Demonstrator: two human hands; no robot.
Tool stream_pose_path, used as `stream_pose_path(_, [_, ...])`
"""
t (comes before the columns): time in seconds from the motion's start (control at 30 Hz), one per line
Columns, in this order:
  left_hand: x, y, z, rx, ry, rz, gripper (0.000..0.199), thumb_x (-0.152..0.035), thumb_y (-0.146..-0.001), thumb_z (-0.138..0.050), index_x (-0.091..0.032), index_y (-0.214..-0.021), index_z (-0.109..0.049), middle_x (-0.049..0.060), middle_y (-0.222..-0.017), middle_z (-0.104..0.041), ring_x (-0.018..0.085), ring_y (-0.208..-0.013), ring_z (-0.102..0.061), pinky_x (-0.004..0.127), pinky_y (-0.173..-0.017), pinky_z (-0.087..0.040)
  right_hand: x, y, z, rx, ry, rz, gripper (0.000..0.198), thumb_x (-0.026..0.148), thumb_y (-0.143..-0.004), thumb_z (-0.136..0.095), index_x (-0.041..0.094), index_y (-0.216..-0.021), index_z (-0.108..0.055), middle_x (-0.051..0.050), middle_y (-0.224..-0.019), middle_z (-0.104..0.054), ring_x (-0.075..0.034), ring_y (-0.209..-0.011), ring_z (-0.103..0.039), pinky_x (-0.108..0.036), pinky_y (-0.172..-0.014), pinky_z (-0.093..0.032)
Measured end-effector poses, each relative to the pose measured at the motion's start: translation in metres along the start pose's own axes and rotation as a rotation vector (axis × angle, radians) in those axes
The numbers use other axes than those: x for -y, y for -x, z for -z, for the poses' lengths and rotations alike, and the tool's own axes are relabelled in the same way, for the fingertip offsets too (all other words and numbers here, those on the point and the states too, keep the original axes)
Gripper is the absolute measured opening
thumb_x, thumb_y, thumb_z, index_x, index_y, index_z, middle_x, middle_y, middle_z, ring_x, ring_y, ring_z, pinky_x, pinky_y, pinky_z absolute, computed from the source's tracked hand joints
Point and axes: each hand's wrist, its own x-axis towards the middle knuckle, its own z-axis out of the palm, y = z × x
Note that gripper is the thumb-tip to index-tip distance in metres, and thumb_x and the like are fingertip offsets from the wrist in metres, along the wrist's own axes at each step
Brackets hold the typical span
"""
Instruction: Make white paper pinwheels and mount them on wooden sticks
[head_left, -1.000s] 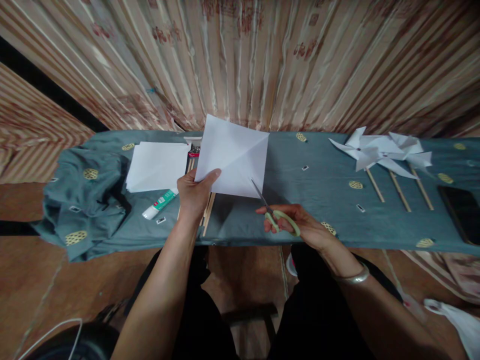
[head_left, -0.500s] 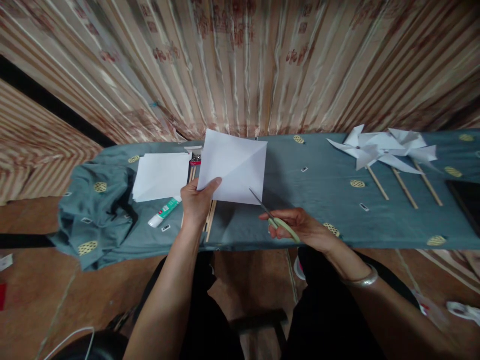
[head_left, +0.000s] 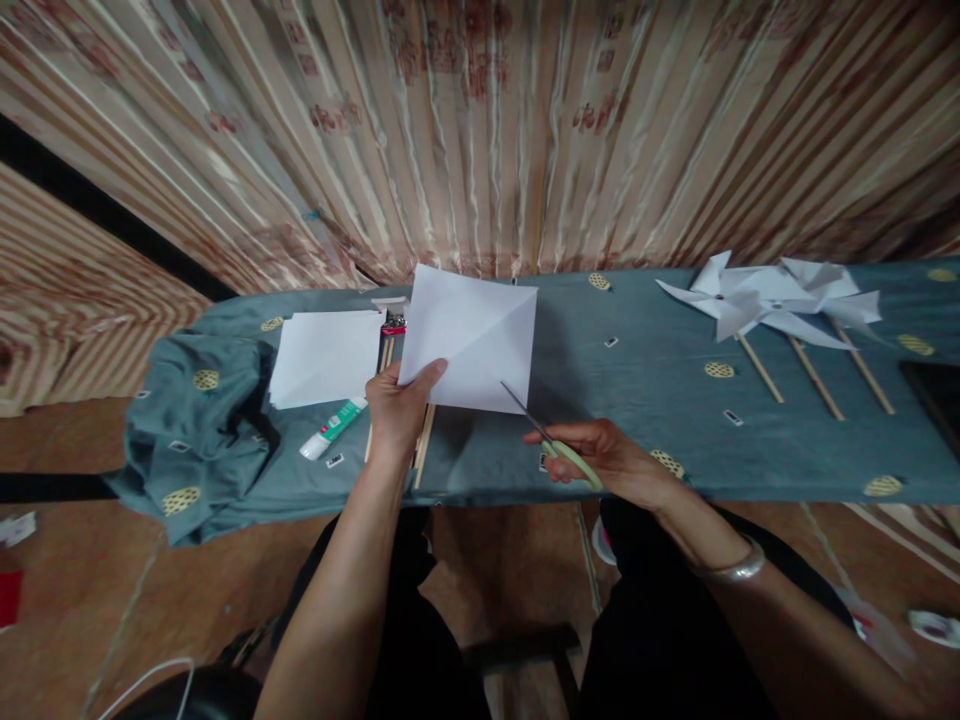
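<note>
My left hand [head_left: 401, 405] pinches a square sheet of white paper [head_left: 472, 330] at its lower left, thumb on top, and holds it up over the table. Creases run diagonally across the sheet. In my right hand [head_left: 600, 460] is a pair of scissors [head_left: 566, 455] with pale green handles. Their blades reach the sheet's lower right corner area, pointing up and left toward its middle. Whether the blades are fully closed is hard to make out.
A stack of white paper [head_left: 326, 355] lies at left, with a glue stick [head_left: 334, 430] below it. Thin wooden sticks [head_left: 424, 445] lie beneath my left hand. Several paper pinwheels on sticks [head_left: 776, 300] rest at right, near a dark flat object [head_left: 934, 395]. A patterned curtain [head_left: 480, 140] hangs behind.
The whole view has shifted slightly. Both hands, the paper and the scissors keep nearly the same positions relative to each other.
</note>
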Motion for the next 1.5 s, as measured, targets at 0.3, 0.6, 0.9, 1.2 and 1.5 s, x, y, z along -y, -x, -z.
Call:
stream_pose_path(0.3, [0.002, 0.0, 0.001, -0.001, 0.014, 0.004, 0.025, -0.026, -0.048, -0.089, -0.016, -0.068, -0.077, -0.001, -0.065, -0.072, 0.011, -0.056, -0.059, 0.023, -0.055, -0.047, 0.002, 0.0, -0.003, -0.045, -0.073, -0.072, 0.057, 0.035, -0.056, -0.093, 0.009, -0.104, -0.075, 0.001, -0.067, -0.063, -0.008, -0.058, -0.056, -0.023, -0.053, -0.046])
stream_pose_path(0.6, [0.004, 0.003, -0.003, 0.052, 0.004, 0.029, 0.032, -0.031, -0.047, -0.09, -0.015, -0.072, -0.078, 0.002, -0.072, -0.075, 0.015, -0.061, -0.064, 0.028, -0.061, -0.051, 0.002, 0.001, -0.003, -0.046, 0.037, 0.011, 0.054, 0.037, -0.064, -0.089, 0.008, -0.107, -0.074, 0.0, -0.068, -0.061, -0.01, -0.061, -0.052, -0.027, -0.058, -0.045])
stream_pose_path(0.9, [0.004, 0.004, -0.003, 0.045, 0.013, 0.02, 0.033, -0.029, -0.047, -0.09, -0.016, -0.075, -0.079, 0.003, -0.075, -0.077, 0.016, -0.063, -0.065, 0.028, -0.062, -0.054, 0.001, 0.001, -0.003, -0.06, -0.013, -0.022, 0.054, 0.033, -0.06, -0.092, 0.008, -0.105, -0.076, 0.002, -0.065, -0.06, -0.006, -0.057, -0.049, -0.022, -0.052, -0.04])
stream_pose_path(1.2, [0.006, 0.003, -0.001, 0.05, 0.003, 0.02, 0.029, -0.028, -0.048, -0.09, -0.015, -0.071, -0.078, 0.002, -0.071, -0.075, 0.014, -0.06, -0.064, 0.026, -0.059, -0.052, 0.002, 0.0, -0.004, -0.076, -0.043, -0.028, 0.049, 0.036, -0.059, -0.092, 0.012, -0.099, -0.077, 0.001, -0.063, -0.063, -0.008, -0.056, -0.056, -0.024, -0.055, -0.048])
stream_pose_path(1.5, [0.01, 0.007, -0.003, 0.093, -0.036, 0.061, 0.033, -0.029, -0.051, -0.089, -0.013, -0.078, -0.078, 0.005, -0.076, -0.076, 0.016, -0.065, -0.066, 0.028, -0.063, -0.054, 0.003, 0.001, -0.003, -0.056, 0.026, 0.006, 0.054, 0.038, -0.061, -0.09, 0.009, -0.105, -0.077, -0.001, -0.067, -0.063, -0.009, -0.059, -0.054, -0.026, -0.056, -0.046])
